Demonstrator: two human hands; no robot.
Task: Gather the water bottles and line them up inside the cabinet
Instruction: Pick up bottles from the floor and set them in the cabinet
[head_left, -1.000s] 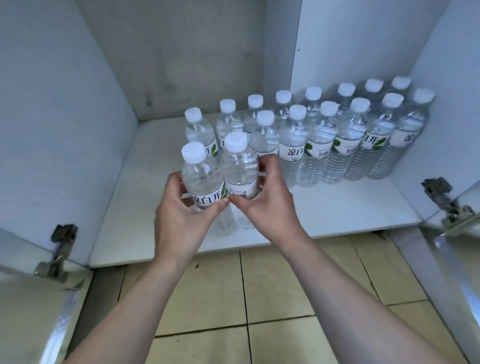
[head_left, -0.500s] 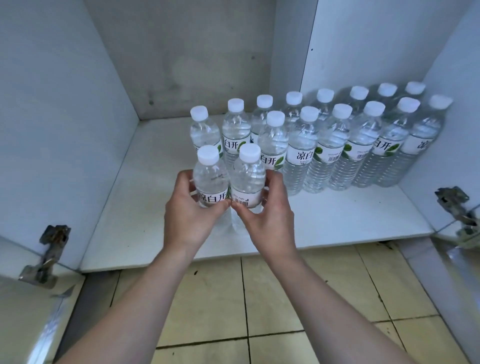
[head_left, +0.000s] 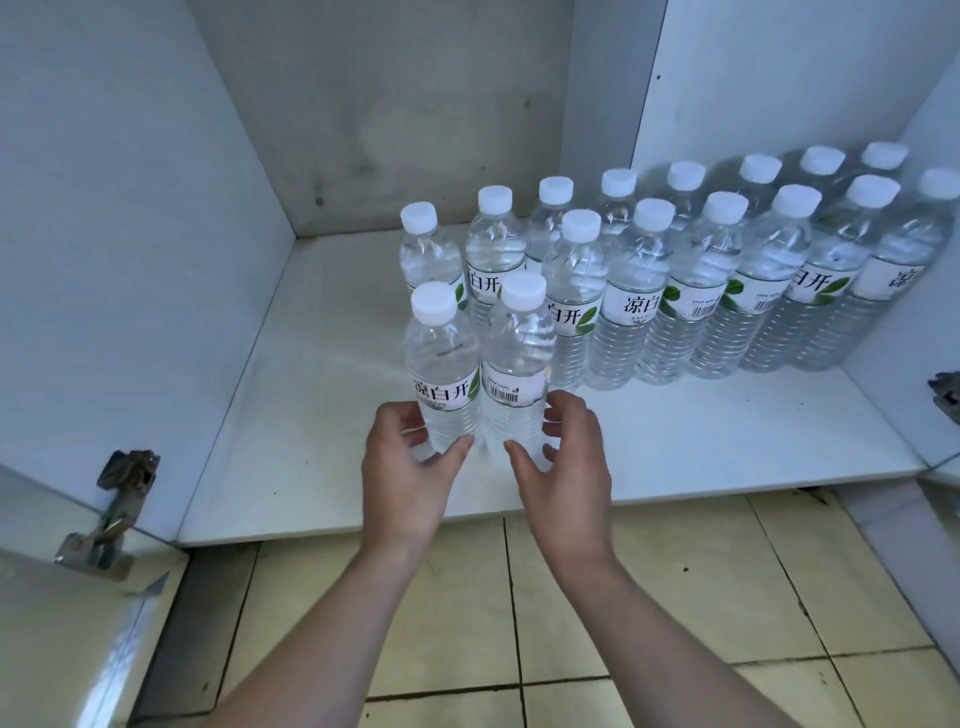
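While two water bottles stand upright and side by side on the cabinet shelf, both hands are positioned low at their bases. The left front bottle carries a label with printed characters facing the camera; the right front bottle shows a barcode on its label. The two bottles touch each other along their sides.

The left hand is loosely cupped round the lower part of the left front bottle, thumb tip touching the bottle base and fingers curved behind it. Whether the fingers press on the bottle cannot be told. The right hand is spread in a relaxed curve just beside the right front bottle; its thumb lies near the base and its fingers are apart from the bottle wall, gripping nothing.

Behind the front pair, relative to the cabinet shelf's front edge, two rows of bottles stand upright and run toward the right wall of the cabinet. All have white caps.

A metal hinge is fixed to the left wall at the shelf's front corner. Below the shelf's front edge lies a tiled floor.
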